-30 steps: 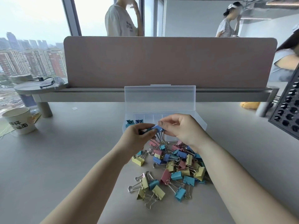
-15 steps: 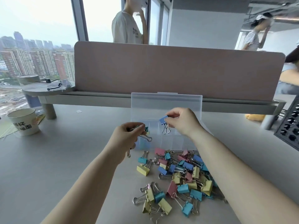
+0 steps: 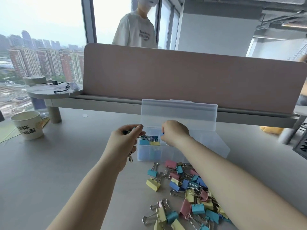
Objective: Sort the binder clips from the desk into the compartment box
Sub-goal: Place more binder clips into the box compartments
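Both hands have risen from the loose binder clips (image 3: 191, 188), which now lie nearer than the wrists, to the compartment box (image 3: 209, 146): the right hand (image 3: 174, 135) pinches a blue clip (image 3: 162, 133) over its cells, the left hand (image 3: 123, 145) grips a bunch of clips (image 3: 147, 138) just beside it, so dropping looks next

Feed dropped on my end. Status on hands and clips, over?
Left hand grips a few clips. Right hand pinches blue clip over compartment box. Loose pile on desk unsorted. Nothing blocking.
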Motion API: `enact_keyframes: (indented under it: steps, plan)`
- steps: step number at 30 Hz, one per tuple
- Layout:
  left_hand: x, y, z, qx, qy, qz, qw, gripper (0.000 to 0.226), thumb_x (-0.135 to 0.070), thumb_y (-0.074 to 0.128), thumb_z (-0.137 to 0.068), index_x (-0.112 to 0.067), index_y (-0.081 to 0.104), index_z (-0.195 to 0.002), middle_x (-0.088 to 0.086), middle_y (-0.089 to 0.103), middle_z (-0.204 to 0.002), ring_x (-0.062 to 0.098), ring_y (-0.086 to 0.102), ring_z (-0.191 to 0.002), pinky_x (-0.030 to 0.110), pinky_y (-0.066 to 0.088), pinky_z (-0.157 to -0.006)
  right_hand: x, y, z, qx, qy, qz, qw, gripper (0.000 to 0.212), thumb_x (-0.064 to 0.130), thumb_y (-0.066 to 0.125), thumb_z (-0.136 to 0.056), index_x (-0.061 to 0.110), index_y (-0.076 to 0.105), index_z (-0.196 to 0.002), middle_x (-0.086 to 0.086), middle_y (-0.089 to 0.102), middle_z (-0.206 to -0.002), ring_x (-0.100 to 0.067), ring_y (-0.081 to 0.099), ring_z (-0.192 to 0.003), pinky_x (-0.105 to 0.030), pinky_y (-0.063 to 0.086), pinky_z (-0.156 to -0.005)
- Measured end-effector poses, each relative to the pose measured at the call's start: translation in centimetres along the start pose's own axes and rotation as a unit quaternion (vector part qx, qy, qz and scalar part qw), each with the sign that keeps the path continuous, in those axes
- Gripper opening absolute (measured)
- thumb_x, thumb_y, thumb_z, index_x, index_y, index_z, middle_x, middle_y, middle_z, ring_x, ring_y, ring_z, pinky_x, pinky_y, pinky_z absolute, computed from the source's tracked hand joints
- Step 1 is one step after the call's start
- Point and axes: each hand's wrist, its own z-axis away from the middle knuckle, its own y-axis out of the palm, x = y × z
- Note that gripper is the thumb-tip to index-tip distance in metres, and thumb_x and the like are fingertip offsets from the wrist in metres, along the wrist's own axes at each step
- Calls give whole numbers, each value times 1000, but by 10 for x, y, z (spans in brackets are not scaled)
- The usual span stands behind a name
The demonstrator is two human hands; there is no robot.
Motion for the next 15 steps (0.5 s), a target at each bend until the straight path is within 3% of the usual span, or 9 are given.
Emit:
enact_keyframes:
  steps: [4, 15]
  plan:
    - [2, 1, 0, 2, -1, -1, 1000, 19, -23, 64, -88, -9, 69, -100, 4, 70, -83, 12, 38, -54, 17, 31, -42, -3, 4, 0, 18, -14, -20, 1000, 15, 4, 56, -80, 9, 63, -93, -8, 64, -95, -27, 61, -84, -24, 39, -56]
    - [6, 10, 8, 54, -70, 45, 995, 34, -35, 57, -90, -4, 65, -102, 6, 59, -80, 9, 32, -52, 16, 29, -43, -25, -8, 13, 2, -36, -132, 991, 18, 6, 56, -88, 9, 68, -100, -7, 65, -108, -24, 58, -99, -30, 47, -83]
